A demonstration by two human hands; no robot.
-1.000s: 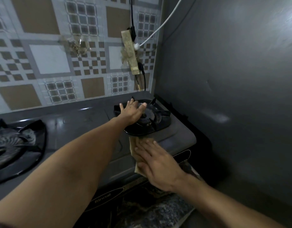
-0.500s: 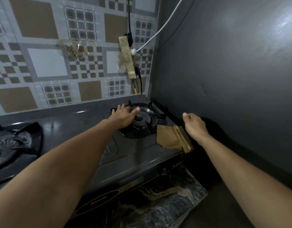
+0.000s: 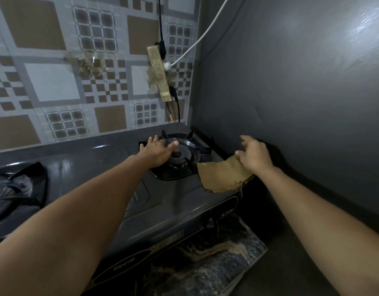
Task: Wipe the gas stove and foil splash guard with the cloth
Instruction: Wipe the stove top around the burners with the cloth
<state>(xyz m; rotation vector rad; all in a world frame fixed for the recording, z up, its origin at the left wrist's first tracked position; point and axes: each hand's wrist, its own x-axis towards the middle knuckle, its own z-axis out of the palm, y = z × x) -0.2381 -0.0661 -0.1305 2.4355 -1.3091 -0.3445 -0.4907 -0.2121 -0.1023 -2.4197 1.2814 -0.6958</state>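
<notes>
On the gas stove (image 3: 167,197) — right hand (image 3: 255,154) seemingly pinching cloth (image 3: 222,176), left hand (image 3: 157,151) flat, spread

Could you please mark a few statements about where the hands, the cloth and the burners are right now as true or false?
1. The left hand rests on the right burner. True.
2. The cloth lies on the left burner. False: it lies at the stove's right edge, beside the right burner.
3. The right hand touches the cloth's upper corner. True.
4. The cloth is white. False: it is tan.
5. A white cable runs to the power strip on the tiled wall. True.
</notes>
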